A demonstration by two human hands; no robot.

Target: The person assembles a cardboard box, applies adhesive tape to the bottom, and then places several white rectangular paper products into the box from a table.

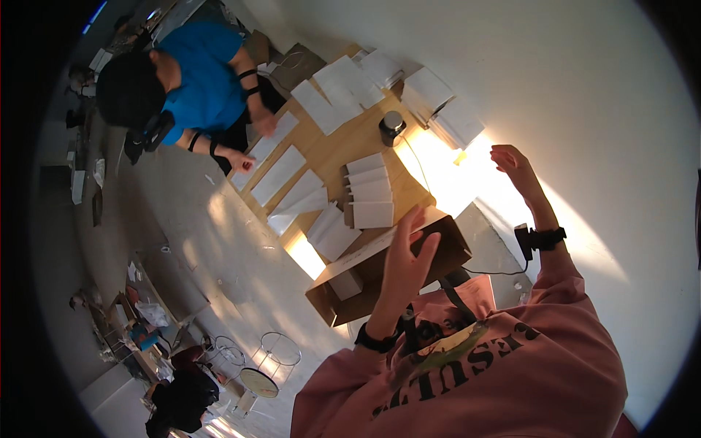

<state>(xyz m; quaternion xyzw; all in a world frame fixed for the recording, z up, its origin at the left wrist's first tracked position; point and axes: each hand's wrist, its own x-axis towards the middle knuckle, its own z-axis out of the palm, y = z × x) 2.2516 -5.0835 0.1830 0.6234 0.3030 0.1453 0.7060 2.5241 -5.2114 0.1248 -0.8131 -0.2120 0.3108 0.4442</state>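
left hand [406, 255] was spread wide above the open box [365, 281]; right hand [511, 162], empty and loosely open, hung at two o'clock from it, near the jar [391, 127].

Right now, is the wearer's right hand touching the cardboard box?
No. The right hand is raised apart in the air, while the left hand is over the box.

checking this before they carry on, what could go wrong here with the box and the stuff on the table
The left hand hovers over the open cardboard box, which overhangs the table edge; a push might tip it off. The right hand is raised near the dark jar; a careless sweep could knock it onto the white paper stacks.
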